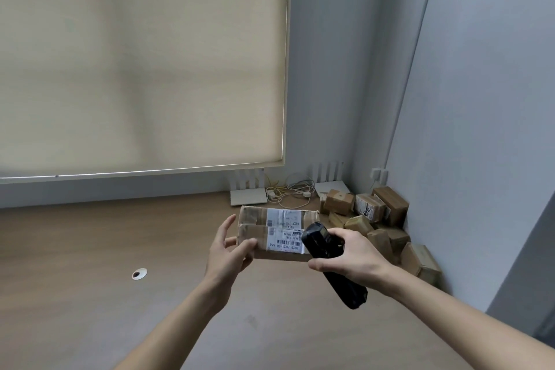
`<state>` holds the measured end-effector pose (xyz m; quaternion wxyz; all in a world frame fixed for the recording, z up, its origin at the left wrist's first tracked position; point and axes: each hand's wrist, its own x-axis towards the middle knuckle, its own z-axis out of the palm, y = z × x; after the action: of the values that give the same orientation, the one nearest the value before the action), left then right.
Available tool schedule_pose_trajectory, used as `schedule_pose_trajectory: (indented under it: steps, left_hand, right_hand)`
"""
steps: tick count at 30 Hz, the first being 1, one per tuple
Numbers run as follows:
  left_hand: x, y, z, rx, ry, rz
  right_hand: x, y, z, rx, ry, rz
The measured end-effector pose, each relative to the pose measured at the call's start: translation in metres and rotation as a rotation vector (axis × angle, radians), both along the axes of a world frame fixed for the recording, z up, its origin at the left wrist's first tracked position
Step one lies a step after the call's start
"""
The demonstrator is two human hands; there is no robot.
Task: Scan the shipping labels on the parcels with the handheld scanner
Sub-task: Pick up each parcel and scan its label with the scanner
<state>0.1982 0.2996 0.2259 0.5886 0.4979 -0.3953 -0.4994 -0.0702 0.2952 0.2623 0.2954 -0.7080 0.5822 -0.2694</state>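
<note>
A flat brown cardboard parcel (pixel 258 227) with a white shipping label (pixel 285 242) on top is held above the wooden desk (pixel 90 249). My left hand (pixel 228 252) holds its left end, thumb on the near side and fingers spread behind. My right hand (pixel 351 252) grips a black handheld scanner (pixel 326 252), whose head points at the label's right end. The scanner's lower body sticks out below my hand.
A heap of several brown parcels (pixel 378 219) lies in the desk's right corner against the wall. Two white routers (pixel 247 197) and tangled cables (pixel 288 189) sit at the back. A round cable grommet (pixel 139 273) is set in the desk on the left.
</note>
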Motion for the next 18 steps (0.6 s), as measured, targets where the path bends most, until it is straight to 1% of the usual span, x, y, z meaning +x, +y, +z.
schedule_pose_trajectory:
  steps: [4,7,13,18]
  left_hand:
    - [0.014,0.01,0.009,0.034,-0.091,-0.07]
    - [0.022,0.016,0.011,0.019,-0.142,-0.062]
    - [0.035,0.026,0.013,0.012,-0.136,-0.063]
    - [0.042,0.033,0.017,-0.007,-0.124,0.054]
  right_hand:
    - [0.004,0.003,0.011,-0.038,0.034,0.013]
    - [0.006,0.003,0.018,-0.049,0.044,0.025]
    - [0.016,0.003,0.027,-0.06,0.115,0.037]
    - [0.03,0.005,0.035,-0.058,0.289,-0.015]
